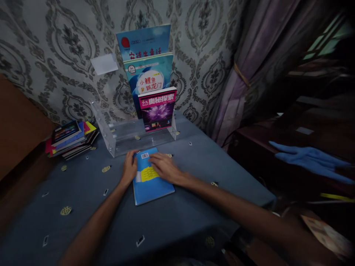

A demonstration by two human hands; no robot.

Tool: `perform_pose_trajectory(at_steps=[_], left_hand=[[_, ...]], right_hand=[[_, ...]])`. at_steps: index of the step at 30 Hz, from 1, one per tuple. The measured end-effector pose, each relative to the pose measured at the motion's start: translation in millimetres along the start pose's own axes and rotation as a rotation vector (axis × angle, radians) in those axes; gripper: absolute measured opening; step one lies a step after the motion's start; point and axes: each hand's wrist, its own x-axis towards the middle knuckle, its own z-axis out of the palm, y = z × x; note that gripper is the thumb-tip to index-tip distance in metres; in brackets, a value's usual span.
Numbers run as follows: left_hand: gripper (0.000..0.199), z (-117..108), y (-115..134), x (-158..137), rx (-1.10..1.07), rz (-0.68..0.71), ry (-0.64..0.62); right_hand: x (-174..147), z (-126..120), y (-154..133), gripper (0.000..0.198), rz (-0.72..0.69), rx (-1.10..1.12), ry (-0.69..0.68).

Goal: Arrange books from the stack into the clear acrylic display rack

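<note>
A blue book [154, 190] with a yellow patch and a barcode lies on the cloth-covered table. My left hand [129, 168] grips its left edge near the top corner, its fingers partly hidden. On the cover, my right hand [165, 169] lies with fingers stretched out over the yellow patch. Just beyond stands a clear stepped display rack [107, 135]. It holds a purple-and-pink book [158, 112] in front, a teal book [151, 77] with a white oval behind, and a tall blue book [144, 38] at the back, all on its right side.
At the left lies a stack of books [70, 136], unevenly piled. A patterned wall [194, 55] with a white card [104, 64] closes off the back. To the right hangs a tied purple curtain [233, 96]; past the table edge, a blue glove [307, 159] rests on a dark surface.
</note>
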Motion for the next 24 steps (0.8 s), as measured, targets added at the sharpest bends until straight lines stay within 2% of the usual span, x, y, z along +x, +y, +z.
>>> perform_pose_trajectory(at_steps=[2,6,13,20,24], left_hand=[[0.034,-1.3,-3.5,0.8,-0.032,-0.001,-0.002],[0.035,-1.6,-10.4,1.7,-0.034,-0.028,-0.026],[0.027,-1.2,-2.7,-2.3,0.096,0.044,-0.082],[0.030,-2.5,2.4,-1.1,0.213,0.124,-0.132],[0.030,-4.5,28.7,-16.8,0.410,0.254,-0.185]], right_hand=[[22.7,17.4,-12.7,0.030,-0.093,0.031,-0.068],[49.2,37.5,-11.4,0.036,0.000,-0.032,-0.154],[28.9,16.9,24.4,0.044,0.129,-0.023,-0.090],[24.2,16.3,22.4,0.045,0.177,-0.008,-0.053],[24.0,18.2,23.4,0.042,0.184,-0.019,-0.030]])
